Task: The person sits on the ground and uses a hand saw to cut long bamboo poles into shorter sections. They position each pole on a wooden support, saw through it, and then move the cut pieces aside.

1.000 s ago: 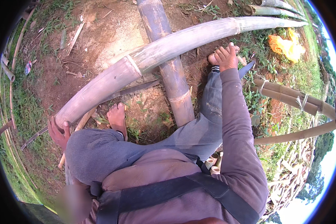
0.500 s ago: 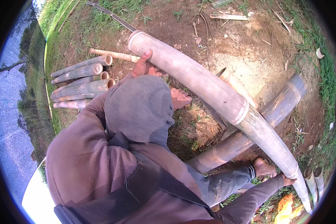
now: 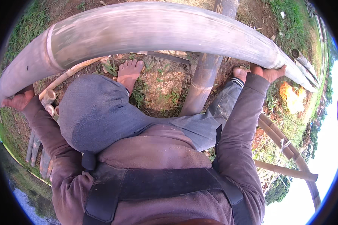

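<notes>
Head view showed you mid-lift: the long grey bamboo pole (image 3: 154, 32) arched across the top of the frame, raised off the ground and carried level in front of you. Beneath it a second bamboo trunk (image 3: 205, 80) lay on the dirt between your bare feet. Your left hand (image 3: 19, 100) gripped the pole's thick end from below; your right hand (image 3: 269, 72) was clamped around it farther toward the thin end. Cut bamboo pieces (image 3: 49, 98) lay just beside your left arm. Next, by my judgement, you needed both grips firm and the weight balanced while stepping clear of that trunk.
</notes>
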Demonstrator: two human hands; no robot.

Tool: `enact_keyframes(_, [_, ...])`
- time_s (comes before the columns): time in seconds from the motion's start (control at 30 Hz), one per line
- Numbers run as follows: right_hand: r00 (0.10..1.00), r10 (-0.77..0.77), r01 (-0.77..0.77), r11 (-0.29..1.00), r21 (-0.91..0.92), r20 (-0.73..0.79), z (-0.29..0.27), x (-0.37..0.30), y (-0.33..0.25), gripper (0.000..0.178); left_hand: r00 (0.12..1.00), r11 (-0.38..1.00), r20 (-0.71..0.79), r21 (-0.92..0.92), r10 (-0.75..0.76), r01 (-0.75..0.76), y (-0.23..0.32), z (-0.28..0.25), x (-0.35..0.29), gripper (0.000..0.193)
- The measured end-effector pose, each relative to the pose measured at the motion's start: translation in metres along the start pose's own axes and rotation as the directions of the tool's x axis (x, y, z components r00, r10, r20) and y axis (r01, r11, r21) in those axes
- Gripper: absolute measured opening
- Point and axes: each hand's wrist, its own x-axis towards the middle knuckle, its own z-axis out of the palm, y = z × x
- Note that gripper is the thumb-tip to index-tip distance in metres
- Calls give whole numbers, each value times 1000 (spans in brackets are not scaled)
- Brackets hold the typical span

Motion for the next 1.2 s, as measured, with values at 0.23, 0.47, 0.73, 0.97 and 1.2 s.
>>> enact_keyframes(0.23, [852, 492, -517, 846, 131, 179, 103, -221, 106, 65, 985, 927, 87, -335, -148, 169, -89, 39, -85, 124])
enact_keyframes(0.47, [947, 65, -182, 916, -358, -313, -67, -90, 49, 100, 974, 976, 201, -211, 102, -58, -102, -125, 24, 122])
enact_keyframes(0.73, [992, 12, -27, 993, -115, -126, -98, 82, 17, 75, 990, 993, -108, -85, -87, 78, -106, -39, -10, 121])
enact_keyframes(0.97, [983, 129, -140, 987, -74, -127, 31, -28, 47, 65, 978, 983, -120, -96, -168, 157, -88, -146, 113, 124])
enact_keyframes(1.2, [878, 463, -473, 878, 76, 118, 144, -183, 146, 60, 878, 696, 429, -564, -214, 445, -108, -38, -8, 125])
